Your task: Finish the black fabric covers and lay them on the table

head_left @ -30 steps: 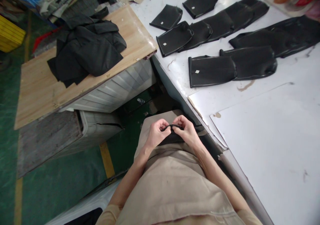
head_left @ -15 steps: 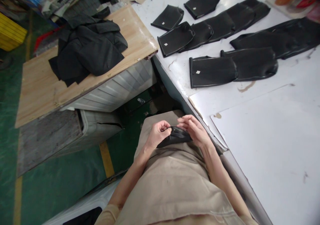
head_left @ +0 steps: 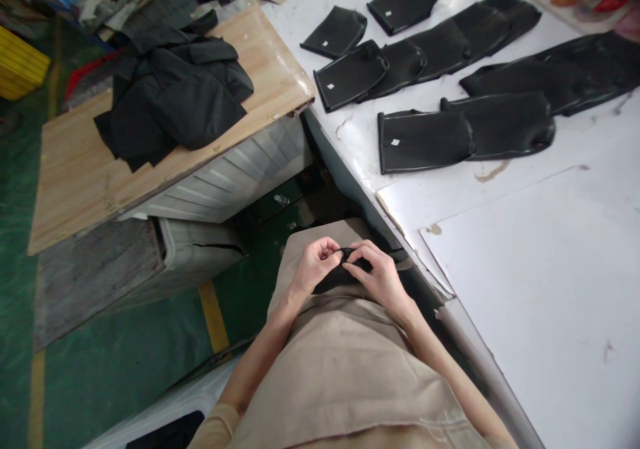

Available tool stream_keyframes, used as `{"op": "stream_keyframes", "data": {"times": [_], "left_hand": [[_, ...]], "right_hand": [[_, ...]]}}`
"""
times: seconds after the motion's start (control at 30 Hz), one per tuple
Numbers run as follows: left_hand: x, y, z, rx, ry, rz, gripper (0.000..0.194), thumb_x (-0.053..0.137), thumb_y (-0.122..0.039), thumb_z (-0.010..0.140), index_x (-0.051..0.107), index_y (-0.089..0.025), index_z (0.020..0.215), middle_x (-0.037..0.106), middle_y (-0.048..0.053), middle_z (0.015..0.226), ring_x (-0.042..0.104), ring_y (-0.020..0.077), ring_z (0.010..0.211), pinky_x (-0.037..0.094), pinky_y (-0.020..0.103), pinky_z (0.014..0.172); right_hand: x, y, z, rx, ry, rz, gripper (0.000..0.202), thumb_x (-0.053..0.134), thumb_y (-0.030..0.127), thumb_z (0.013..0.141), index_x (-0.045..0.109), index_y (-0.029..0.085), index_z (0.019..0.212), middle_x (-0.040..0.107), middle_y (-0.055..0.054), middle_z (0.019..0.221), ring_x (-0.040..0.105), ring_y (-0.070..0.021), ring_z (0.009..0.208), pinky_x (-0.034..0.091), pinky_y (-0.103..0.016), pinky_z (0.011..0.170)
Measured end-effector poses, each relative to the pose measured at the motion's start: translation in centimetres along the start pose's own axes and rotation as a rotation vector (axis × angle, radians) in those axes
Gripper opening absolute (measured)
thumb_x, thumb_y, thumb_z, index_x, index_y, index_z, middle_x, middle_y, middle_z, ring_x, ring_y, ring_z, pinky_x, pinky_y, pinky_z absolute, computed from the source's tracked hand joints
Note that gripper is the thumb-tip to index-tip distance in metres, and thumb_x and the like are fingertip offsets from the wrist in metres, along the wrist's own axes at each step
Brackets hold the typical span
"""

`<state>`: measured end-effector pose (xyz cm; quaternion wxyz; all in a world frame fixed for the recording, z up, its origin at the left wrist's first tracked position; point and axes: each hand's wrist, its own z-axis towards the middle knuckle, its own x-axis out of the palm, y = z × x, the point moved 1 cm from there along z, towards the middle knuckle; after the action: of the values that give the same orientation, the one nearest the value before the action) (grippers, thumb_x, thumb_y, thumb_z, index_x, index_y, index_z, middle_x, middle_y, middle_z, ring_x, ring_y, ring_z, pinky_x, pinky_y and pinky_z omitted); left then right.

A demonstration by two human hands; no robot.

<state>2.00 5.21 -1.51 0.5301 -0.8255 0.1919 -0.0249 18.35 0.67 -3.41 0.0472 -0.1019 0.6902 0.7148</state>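
Observation:
Over my lap, a small black piece [head_left: 336,280] lies against the beige apron [head_left: 350,369]. My left hand [head_left: 318,262] pinches its upper edge between thumb and fingers. Just to the right, my right hand [head_left: 376,272] is closed in a pinch on the same edge, its fingertips almost touching those of the left. The lower part of the piece is partly hidden behind the hands and in shadow.
On the white table [head_left: 540,249] at the right lie several flat black pieces [head_left: 425,142], some overlapping. At the left, a heap of black fabric [head_left: 175,96] rests on a wooden board [head_left: 70,176]. A yellow crate [head_left: 20,66] stands at the far left.
My right hand has moved left, from spread fingers beside the black piece to a pinch on its upper edge. My left hand has kept its hold.

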Motion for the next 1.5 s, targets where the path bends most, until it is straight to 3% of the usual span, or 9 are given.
{"op": "stream_keyframes", "data": {"times": [0.27,0.7,0.97,1.2,1.5], "left_hand": [[-0.6,1.6,0.4,-0.031,0.119,-0.1,0.017,0.066,-0.032,0.076,0.064,-0.016,0.082,0.061,-0.002,0.071,0.053,0.0101,0.061,0.04,0.02,0.056],[-1.1,2.7,0.7,-0.093,0.165,-0.225,0.036,0.083,-0.043,0.07,0.069,-0.014,0.086,0.067,0.002,0.079,0.061,0.013,0.067,0.045,0.023,0.062],[-1.4,1.9,0.6,-0.071,0.18,-0.212,0.033,0.083,-0.042,0.07,0.07,-0.014,0.082,0.067,0.002,0.076,0.06,0.0126,0.066,0.045,0.023,0.062],[-2.0,1.5,0.3,-0.05,0.237,-0.208,0.031,0.08,-0.041,0.073,0.066,-0.014,0.079,0.063,0.0,0.071,0.054,0.0107,0.062,0.041,0.021,0.058],[-3.1,-1.0,0.1,0.077,0.268,0.034,0.037,0.074,-0.047,0.08,0.061,-0.014,0.071,0.051,-0.003,0.063,0.042,0.0087,0.057,0.03,0.021,0.053]], "right_hand": [[0.5,0.1,0.4,0.058,-0.103,0.106,0.008,0.061,0.026,0.093,0.058,0.024,0.086,0.066,-0.005,0.1,0.063,-0.0226,0.098,0.047,-0.036,0.09],[0.0,-0.4,0.5,0.156,-0.066,0.09,0.012,0.065,0.032,0.09,0.06,0.022,0.085,0.068,-0.004,0.094,0.063,-0.0228,0.091,0.047,-0.035,0.082],[-0.1,-0.4,0.8,0.194,-0.051,0.142,0.016,0.067,0.035,0.089,0.061,0.022,0.083,0.066,-0.002,0.088,0.06,-0.02,0.082,0.046,-0.032,0.075],[-0.4,-0.1,1.0,0.248,0.055,0.283,0.023,0.068,0.041,0.088,0.063,0.02,0.081,0.063,0.0,0.079,0.056,-0.0165,0.073,0.044,-0.029,0.066],[-0.7,0.7,1.9,0.134,0.165,0.269,0.019,0.069,0.037,0.089,0.063,0.02,0.082,0.061,0.002,0.076,0.054,-0.0141,0.072,0.041,-0.026,0.066]]}}
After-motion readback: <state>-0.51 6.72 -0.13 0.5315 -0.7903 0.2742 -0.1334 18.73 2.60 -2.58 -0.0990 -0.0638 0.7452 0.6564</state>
